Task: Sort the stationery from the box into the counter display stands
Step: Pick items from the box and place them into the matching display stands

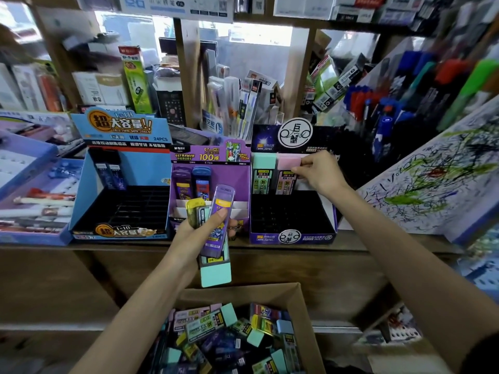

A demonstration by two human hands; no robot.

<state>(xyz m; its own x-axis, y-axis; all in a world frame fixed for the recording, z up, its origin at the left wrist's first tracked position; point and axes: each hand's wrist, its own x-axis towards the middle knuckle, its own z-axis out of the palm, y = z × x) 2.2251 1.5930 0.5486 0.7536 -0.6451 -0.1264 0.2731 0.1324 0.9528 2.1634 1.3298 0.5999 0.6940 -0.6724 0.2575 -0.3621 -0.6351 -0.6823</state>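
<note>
Placement step: right hand (318,172) pinches pink case (287,168) into dark stand (293,233); left hand (201,230) grips spare cases (216,233); next, release.

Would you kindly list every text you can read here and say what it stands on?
"24PCS": header of the blue stand.
"ULTRAMAN HEROES", "0.7 HB", "100": header of the purple stand.
"MPR-2076A": front of the dark stand.
"1=10": blue stand, front lip.
Chinese characters on the headers, the shelf packets and the lead cases in the cardboard box are too small or blurred.
</note>
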